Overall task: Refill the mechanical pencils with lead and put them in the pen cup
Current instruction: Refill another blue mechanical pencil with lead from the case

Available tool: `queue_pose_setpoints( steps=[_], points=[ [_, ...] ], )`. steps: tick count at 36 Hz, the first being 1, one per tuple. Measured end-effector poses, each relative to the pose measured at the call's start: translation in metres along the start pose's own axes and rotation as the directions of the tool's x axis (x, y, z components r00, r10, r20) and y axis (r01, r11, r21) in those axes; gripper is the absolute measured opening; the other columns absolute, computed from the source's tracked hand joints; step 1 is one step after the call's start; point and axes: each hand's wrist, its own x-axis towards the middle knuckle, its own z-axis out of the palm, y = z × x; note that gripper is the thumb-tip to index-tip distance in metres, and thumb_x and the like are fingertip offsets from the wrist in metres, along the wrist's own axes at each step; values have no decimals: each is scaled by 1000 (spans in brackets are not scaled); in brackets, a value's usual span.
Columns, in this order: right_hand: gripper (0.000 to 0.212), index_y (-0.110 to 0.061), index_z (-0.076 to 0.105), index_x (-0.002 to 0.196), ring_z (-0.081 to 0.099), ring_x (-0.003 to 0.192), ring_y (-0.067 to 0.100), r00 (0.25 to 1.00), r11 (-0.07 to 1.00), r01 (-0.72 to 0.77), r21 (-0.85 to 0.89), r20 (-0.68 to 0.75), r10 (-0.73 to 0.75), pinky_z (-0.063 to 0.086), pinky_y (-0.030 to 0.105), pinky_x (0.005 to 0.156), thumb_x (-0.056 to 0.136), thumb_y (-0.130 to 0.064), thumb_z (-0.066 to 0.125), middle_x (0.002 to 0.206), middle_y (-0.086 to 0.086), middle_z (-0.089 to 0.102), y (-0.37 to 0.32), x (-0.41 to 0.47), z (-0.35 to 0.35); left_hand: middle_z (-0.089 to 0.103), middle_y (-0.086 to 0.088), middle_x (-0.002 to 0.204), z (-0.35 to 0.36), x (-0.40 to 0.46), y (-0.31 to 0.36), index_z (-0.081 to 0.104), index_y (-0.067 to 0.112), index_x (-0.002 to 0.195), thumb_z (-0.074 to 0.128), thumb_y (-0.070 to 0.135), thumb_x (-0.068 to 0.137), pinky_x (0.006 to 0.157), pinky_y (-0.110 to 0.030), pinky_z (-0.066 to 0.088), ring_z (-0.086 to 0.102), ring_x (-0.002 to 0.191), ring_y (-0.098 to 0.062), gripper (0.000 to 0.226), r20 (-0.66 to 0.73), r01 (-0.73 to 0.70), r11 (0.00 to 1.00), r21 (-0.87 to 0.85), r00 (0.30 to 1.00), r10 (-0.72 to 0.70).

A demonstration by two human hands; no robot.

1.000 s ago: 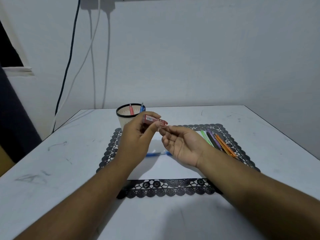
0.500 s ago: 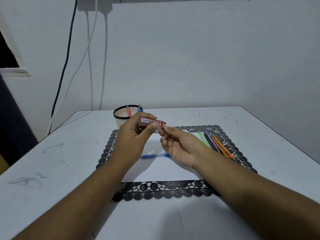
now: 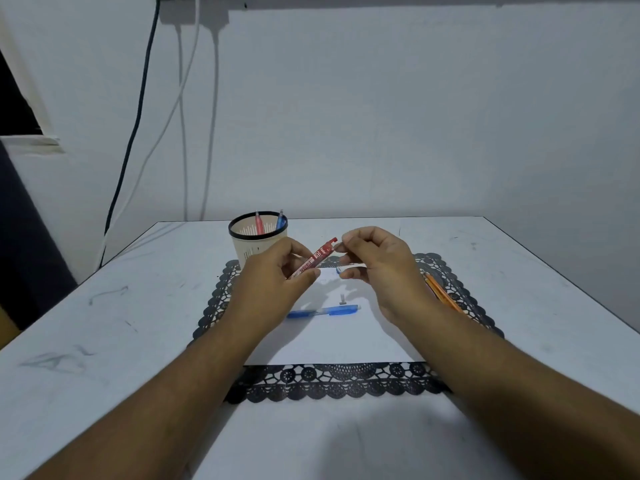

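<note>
While left hand (image 3: 268,282) grips red lead case (image 3: 313,258), right hand (image 3: 379,263) fingertips pinch at its cap end.

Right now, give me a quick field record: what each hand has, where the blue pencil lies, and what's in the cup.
left hand: grips the red lead case, tilted, cap end up
right hand: fingertips pinch at the case's top end
blue pencil: lying flat on the white sheet, untouched
small grey piece: on the sheet just above the pencil
pen cup: upright, holds one red and one blue pencil
orange pencils: on the black lace mat, partly hidden by the right wrist
</note>
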Motion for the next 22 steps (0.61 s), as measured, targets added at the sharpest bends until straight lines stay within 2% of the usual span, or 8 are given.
queue_pose_setpoints(
  steps=[4,6,9,16,22],
  points=[
    [7,-9,73,93,67,73,16,993,990,113,-88,50,-109,60,30,62,91,-2,74,87,18,72,-2,-4,1,72,17,81,0,-2,3,69,34,98,78,37,88,62,-22,43,64,77,1,14,21,0,999,39,1000,-1],
    [7,-9,73,94,67,73,16,991,987,126,-95,59,-121,60,31,63,91,-2,75,85,15,73,-2,-5,2,73,15,81,1,-1,2,70,32,97,80,34,88,62,-17,45,65,78,1,14,29,-8,1000,11,1000,7],
    [7,-9,73,94,67,72,14,990,988,132,-79,51,-128,59,30,63,92,-2,73,82,6,74,-2,-5,2,73,16,81,4,-1,-1,70,32,96,80,31,88,71,-23,54,67,78,0,13,59,-14,999,-30,998,15],
    [10,-12,77,100,69,76,15,988,981,155,-115,20,-154,61,32,68,94,-6,71,91,7,78,-4,-6,0,73,18,82,7,0,-3,69,34,96,79,31,88,76,-32,57,68,77,-2,13,82,-24,997,-67,996,29],
    [9,-14,77,93,67,75,18,983,977,184,-109,20,-183,57,32,61,93,-6,73,86,7,76,-5,-6,-1,73,16,81,8,0,-4,70,30,96,80,27,88,74,-26,55,68,75,-3,14,88,-24,996,-84,996,31]
  ],
)
